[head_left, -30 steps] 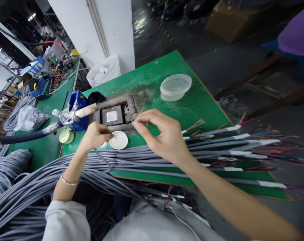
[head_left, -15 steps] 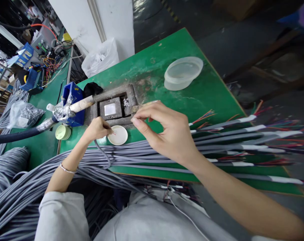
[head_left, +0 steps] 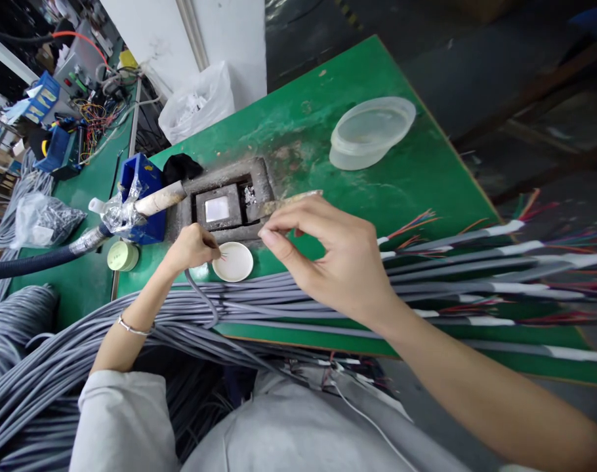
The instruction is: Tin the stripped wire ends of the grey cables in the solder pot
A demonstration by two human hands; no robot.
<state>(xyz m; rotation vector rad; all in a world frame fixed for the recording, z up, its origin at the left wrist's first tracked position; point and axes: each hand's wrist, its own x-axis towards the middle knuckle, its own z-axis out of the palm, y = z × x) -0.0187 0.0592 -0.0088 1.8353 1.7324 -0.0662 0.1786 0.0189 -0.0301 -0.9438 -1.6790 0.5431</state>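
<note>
Drawn back, wires point(head_left: 224, 256) point rightward over the dish point(head_left: 237, 267), pinched by left hand point(head_left: 193, 248); right hand point(head_left: 330, 252) curled, hold unclear.

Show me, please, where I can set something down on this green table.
Bare green tabletop shows between the translucent oval plastic container, the right hand and the multicoloured wire ends; also beyond that container, toward the far corner. Crowded: the near side, under grey cables, and the left, with the sooty rectangular frame, blue plastic box and round white dish.
</note>
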